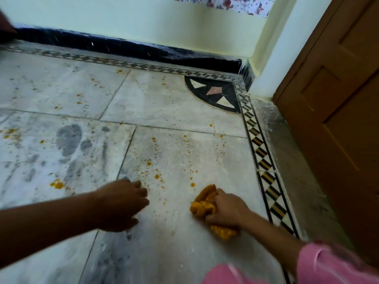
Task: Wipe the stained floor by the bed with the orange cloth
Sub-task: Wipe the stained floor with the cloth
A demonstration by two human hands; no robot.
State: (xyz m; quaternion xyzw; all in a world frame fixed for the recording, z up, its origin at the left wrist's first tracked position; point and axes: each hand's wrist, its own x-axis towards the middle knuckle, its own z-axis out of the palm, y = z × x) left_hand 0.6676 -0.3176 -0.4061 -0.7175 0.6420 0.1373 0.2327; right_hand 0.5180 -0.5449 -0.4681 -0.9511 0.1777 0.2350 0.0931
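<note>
Cloth: the cloth (205,203) lies bunched on the floor (174,103), at 5 o'clock in view.
Right hand: the right hand (227,208) has its fingers curled tight round the cloth and presses it down.
Left hand: the left hand (123,203) is at 9 o'clock of the cloth, well apart from it. Its fingers are loosely curled and hold nothing. It is blurred, so floor contact is unclear.
Stains: orange spots (156,176) are scattered at 11 to 12 o'clock of the cloth, with more far out at 9.
Risk: the balled cloth offers a small face and may smear spots into streaks through the dust. The left hand could drag through nearby spots.
</note>
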